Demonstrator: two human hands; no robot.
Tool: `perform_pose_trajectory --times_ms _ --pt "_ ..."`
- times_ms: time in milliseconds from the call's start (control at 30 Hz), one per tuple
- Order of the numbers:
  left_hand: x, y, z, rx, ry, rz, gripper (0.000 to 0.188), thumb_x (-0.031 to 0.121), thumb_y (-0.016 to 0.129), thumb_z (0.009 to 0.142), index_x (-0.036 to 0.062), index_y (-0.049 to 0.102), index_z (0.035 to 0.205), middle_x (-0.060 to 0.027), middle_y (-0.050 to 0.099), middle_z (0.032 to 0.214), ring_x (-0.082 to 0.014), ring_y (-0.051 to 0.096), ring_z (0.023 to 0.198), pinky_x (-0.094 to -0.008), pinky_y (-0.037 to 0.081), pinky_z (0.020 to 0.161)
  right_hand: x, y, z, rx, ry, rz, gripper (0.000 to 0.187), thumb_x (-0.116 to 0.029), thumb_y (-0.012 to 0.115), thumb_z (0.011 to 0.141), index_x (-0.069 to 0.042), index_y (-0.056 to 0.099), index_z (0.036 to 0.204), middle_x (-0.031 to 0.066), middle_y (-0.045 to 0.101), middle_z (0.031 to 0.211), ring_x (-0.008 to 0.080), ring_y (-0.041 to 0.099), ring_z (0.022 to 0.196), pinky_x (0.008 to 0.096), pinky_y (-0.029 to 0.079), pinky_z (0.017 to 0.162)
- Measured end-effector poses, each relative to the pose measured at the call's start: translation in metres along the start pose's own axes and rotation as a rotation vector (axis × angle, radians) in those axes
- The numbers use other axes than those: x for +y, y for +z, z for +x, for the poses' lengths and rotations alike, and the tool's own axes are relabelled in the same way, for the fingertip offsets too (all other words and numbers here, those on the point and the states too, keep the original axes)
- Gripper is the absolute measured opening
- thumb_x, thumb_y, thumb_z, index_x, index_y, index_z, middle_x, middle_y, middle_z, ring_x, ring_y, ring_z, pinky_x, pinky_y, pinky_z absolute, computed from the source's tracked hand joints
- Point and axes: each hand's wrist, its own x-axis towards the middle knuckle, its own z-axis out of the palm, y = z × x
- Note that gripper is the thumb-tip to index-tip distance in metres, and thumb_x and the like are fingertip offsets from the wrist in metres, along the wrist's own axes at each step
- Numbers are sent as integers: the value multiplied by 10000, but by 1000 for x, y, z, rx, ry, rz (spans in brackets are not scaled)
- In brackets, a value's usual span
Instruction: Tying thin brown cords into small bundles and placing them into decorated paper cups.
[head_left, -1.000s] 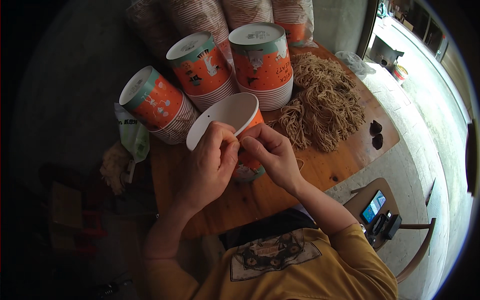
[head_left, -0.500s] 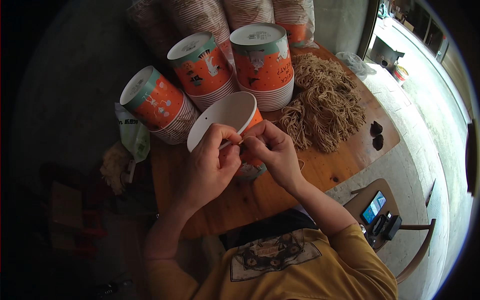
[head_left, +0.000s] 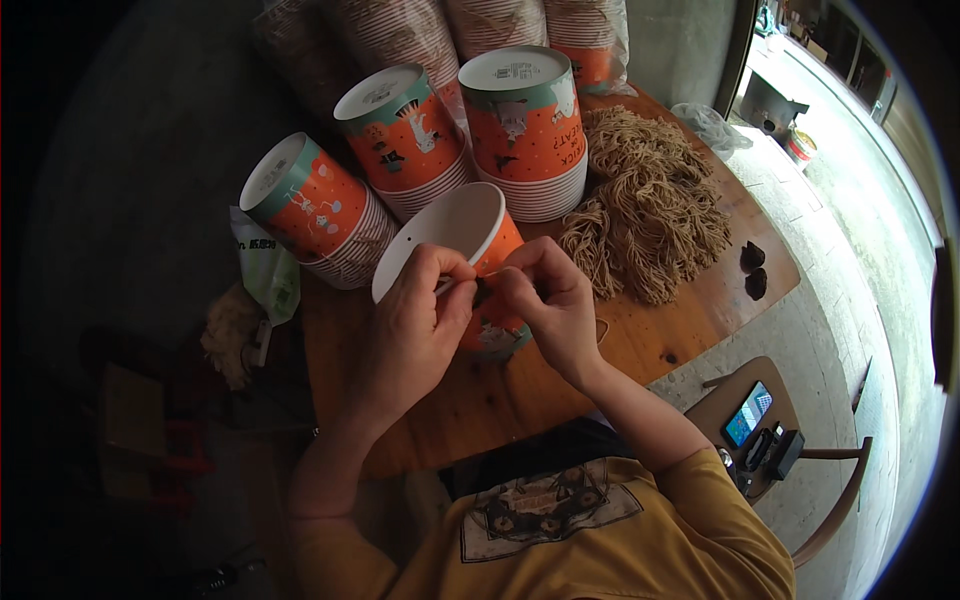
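Both hands met at the rim of one cup [head_left: 462,232]: left hand [head_left: 412,325] clenched on the near rim, right hand [head_left: 548,305] pinching a thin cord [head_left: 601,330] against the cup's orange side. Cup lay tilted, white inside facing up-left, just above the wooden tabletop [head_left: 660,345]. Beyond it stood three cup stacks [head_left: 525,125], bottoms up. A heap of tan cords [head_left: 650,215] lay right of the cup. Two small dark bits [head_left: 752,270] sat near the tabletop's right edge.

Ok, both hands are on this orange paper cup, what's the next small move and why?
Probably pull the string snug at the rim: both hands, left hand and right hand, pinch at the edge of the tilted orange cup, beside a small hole in its wall.
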Motion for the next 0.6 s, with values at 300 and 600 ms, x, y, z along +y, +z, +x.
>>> perform_pose_trajectory --times_ms 300,600 --pt "-8 -2 2 7 -188 -190 235 5 540 908 -10 507 1140 -119 630 987 -172 640 891 -308 516 761 9 1 6 115 -329 -440 93 -32 625 854 -16 535 873 64 628 741 118 640 635 261 523 564" --pt "-9 -3 0 -38 -215 -151 277 39 530 921 -11 525 1193 -130 662 996 -171 649 880 -305 513 758 11 2 9 93 -515 -670 139 -34 650 792 -61 541 874 73 604 776 236 630 614 316 514 538"
